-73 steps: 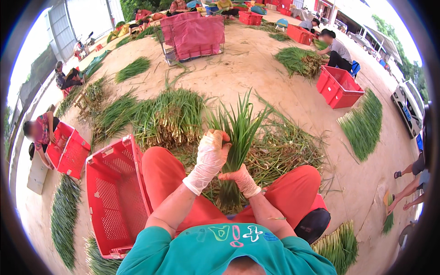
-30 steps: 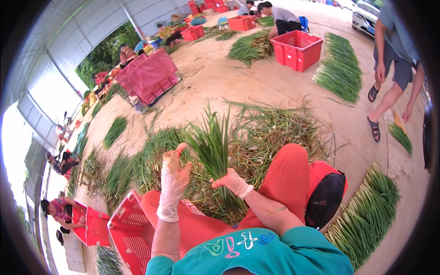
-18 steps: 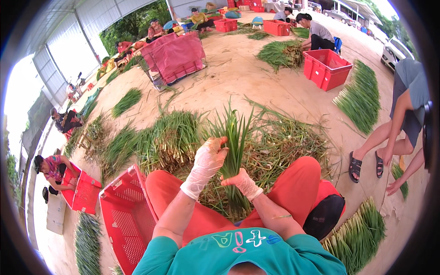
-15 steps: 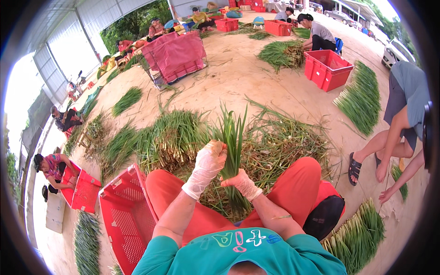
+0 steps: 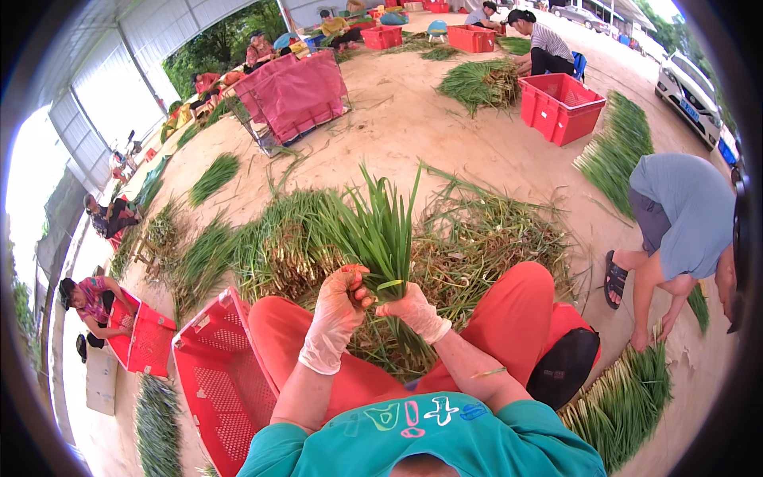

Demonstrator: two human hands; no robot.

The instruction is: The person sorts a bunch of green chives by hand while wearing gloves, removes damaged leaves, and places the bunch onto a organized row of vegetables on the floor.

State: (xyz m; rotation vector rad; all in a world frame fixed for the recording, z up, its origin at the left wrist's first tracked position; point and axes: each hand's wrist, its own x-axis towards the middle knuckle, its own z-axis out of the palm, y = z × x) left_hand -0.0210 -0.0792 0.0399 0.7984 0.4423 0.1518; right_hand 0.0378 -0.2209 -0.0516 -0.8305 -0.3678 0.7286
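My right hand (image 5: pixel 415 312), in a thin whitish glove, is closed around the lower part of a bunch of garlic chives (image 5: pixel 381 238). The leaves fan out upward and away from me. Just left of the bunch, my gloved left hand (image 5: pixel 340 300) is raised with its fingers curled in; whether anything small is between them is hidden. Beyond my hands lies a heap of untrimmed chives (image 5: pixel 294 238). Loose dry leaves and trimmings (image 5: pixel 493 246) are piled to its right and between my knees.
An open red crate (image 5: pixel 226 381) stands by my left knee. Neat rows of chives (image 5: pixel 624 409) lie at the lower right, where a bent-over person (image 5: pixel 683 207) reaches down to them. Farther off are a pink cloth-covered frame (image 5: pixel 294 95), another red crate (image 5: pixel 560 107) and several seated people.
My left hand has come off the chives and moved left and down. The bunch has tilted left and spread, still in my right hand. The person at right has bent lower to the chives.
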